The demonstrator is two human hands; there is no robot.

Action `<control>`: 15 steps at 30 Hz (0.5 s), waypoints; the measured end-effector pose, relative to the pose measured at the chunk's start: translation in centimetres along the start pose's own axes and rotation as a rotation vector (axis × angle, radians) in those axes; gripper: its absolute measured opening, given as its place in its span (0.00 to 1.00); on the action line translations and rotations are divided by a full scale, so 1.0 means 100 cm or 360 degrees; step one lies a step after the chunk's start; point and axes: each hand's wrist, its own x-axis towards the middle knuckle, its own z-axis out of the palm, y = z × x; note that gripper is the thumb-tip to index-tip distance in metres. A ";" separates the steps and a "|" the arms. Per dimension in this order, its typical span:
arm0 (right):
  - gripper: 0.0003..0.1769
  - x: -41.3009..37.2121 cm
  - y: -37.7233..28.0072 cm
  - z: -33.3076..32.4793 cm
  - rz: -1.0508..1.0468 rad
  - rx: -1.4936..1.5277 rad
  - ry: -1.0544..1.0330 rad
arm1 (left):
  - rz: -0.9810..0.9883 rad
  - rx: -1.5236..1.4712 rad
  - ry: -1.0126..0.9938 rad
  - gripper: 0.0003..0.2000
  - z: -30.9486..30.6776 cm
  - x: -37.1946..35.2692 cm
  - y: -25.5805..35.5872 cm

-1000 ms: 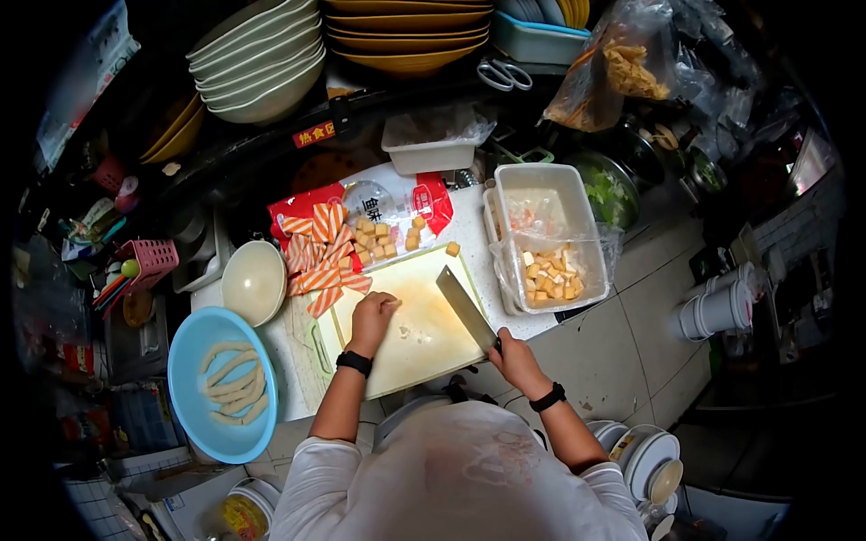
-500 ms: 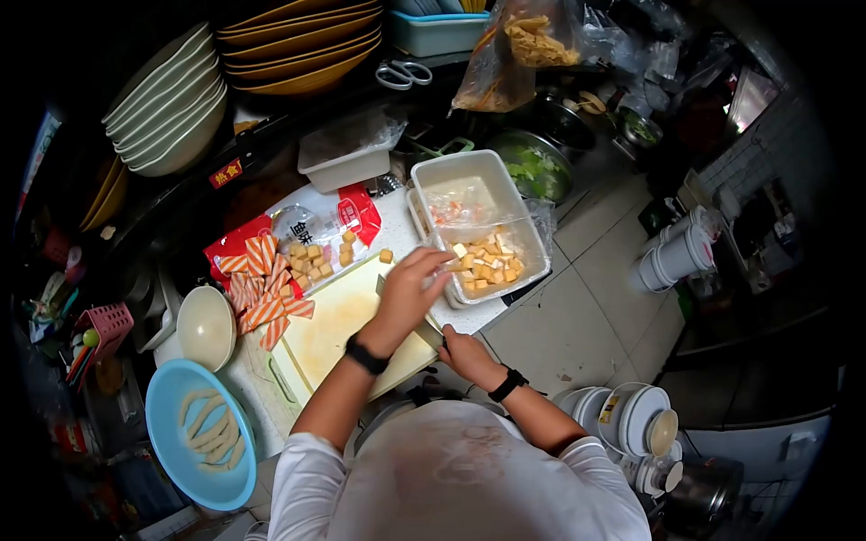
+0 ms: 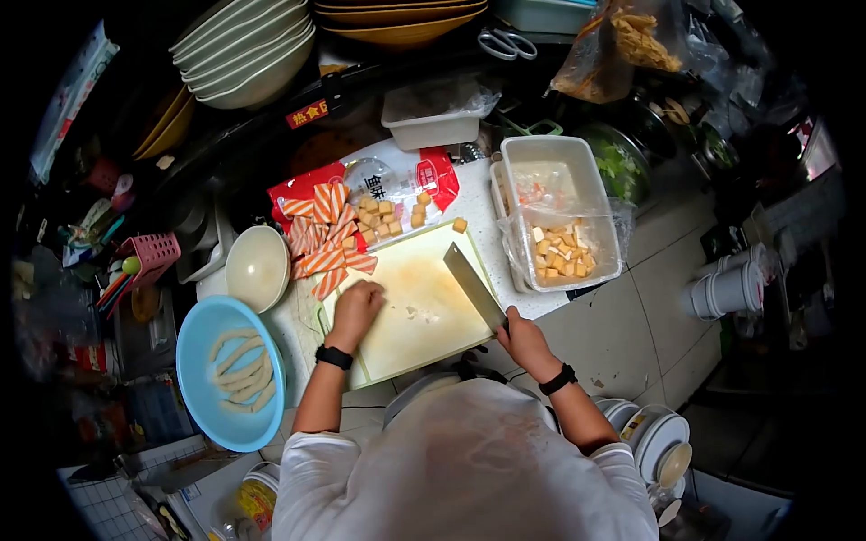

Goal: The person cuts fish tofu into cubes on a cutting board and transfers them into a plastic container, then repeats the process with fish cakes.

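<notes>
My right hand [image 3: 527, 343] is wrapped round the handle of a knife [image 3: 474, 287]. Its broad blade lies over the right part of a pale cutting board [image 3: 406, 338] with a green edge. At the board's left side is my left hand [image 3: 355, 312], fingers curled in; whether anything is inside them is hidden. Small whitish scraps [image 3: 422, 315] sit mid-board. Beyond my left hand are orange-and-white striped pieces [image 3: 323, 236] and tan cubes [image 3: 377, 216] on a red-and-white bag [image 3: 439, 177]. One lone cube [image 3: 460, 224] rests by the board's far edge.
Right of the board stands a white bin [image 3: 512, 173] with cut cubes [image 3: 566, 260] and a plastic bag inside. At left are a cream bowl [image 3: 258, 268] and a blue basin [image 3: 200, 406] holding long pale strips [image 3: 242, 371]. Scissors [image 3: 507, 43] lie on the shelf beyond.
My left hand has gone from the white bin's near edge to the left side of the board, its fingers now curled. My right hand still holds the knife. The view has shifted.
</notes>
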 end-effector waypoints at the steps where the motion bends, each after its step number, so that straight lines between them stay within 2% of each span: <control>1: 0.15 0.000 0.000 0.000 -0.0008 0.0004 0.0006 | -0.0035 -0.0008 -0.0009 0.07 0.009 -0.006 -0.004; 7: 0.15 0.001 0.003 0.003 -0.0064 -0.0021 0.0023 | -0.0169 -0.0010 0.0022 0.06 0.036 -0.014 -0.005; 13: 0.17 -0.002 0.009 0.005 -0.0044 -0.0020 0.0064 | 0.0054 0.0228 0.0045 0.02 0.064 -0.011 -0.024; 15: 0.18 0.002 0.015 0.010 -0.0071 -0.0050 0.0034 | -0.0035 0.0189 0.0006 0.01 0.072 -0.011 -0.027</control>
